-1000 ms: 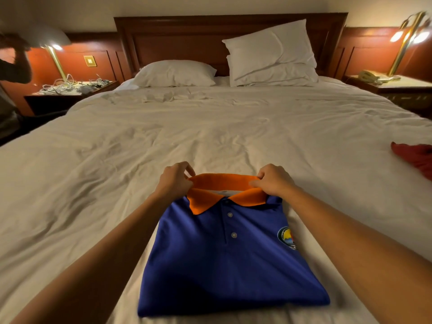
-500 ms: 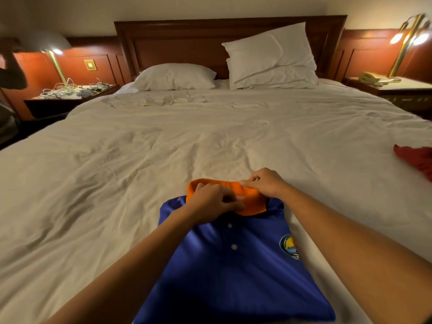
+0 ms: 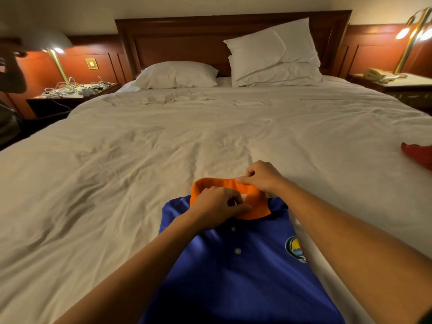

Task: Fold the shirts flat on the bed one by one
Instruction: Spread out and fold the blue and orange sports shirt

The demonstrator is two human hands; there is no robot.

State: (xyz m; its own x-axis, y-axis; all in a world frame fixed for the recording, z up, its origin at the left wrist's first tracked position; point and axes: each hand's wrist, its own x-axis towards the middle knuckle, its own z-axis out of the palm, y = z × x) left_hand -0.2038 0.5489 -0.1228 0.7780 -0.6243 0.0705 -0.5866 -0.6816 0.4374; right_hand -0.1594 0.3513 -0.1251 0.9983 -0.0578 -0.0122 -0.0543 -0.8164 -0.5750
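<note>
A blue polo shirt (image 3: 233,272) with an orange collar (image 3: 257,206) lies folded at the near end of the white bed (image 3: 163,148), buttons and a round badge facing up. My left hand (image 3: 215,204) rests on the collar's front and pinches it near the placket. My right hand (image 3: 261,176) pinches the collar's far right edge between thumb and fingers. The left half of the collar is partly hidden under my left hand.
A red garment (image 3: 418,153) lies at the bed's right edge. Three white pillows (image 3: 273,52) lean at the headboard. Nightstands with lamps flank the bed; the left one (image 3: 74,90) holds tangled cables, the right one a telephone (image 3: 374,74). A person's arm shows far left.
My left hand moved from the collar's left side onto its front centre. My right hand shifted slightly along the collar's far edge. The collar now stands rounded rather than spread flat.
</note>
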